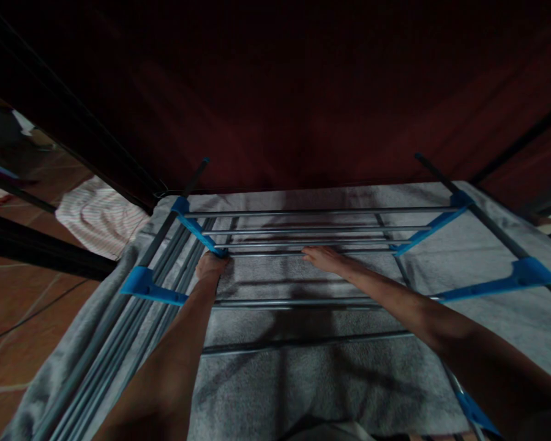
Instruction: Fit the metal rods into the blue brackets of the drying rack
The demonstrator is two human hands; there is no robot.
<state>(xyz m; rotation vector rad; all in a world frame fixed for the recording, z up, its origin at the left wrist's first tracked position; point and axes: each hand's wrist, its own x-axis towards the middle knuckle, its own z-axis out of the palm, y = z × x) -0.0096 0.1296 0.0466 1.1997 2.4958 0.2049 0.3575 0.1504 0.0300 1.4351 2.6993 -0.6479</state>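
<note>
while the grey-and-blue rack (321,212) rests mid-view on a grey blanket (500,245), the left hand (209,264), toward eight o'clock, is clasped at the inner end of a blue bracket (196,231), its fingers partly hidden, seemingly to steady that corner; the right hand (325,258), toward four o'clock, curls its fingers over a thin rod (266,253), perhaps to keep it level; more grey rods (125,331) lie side by side farther toward eight, probably cushioned by the cloth
</note>
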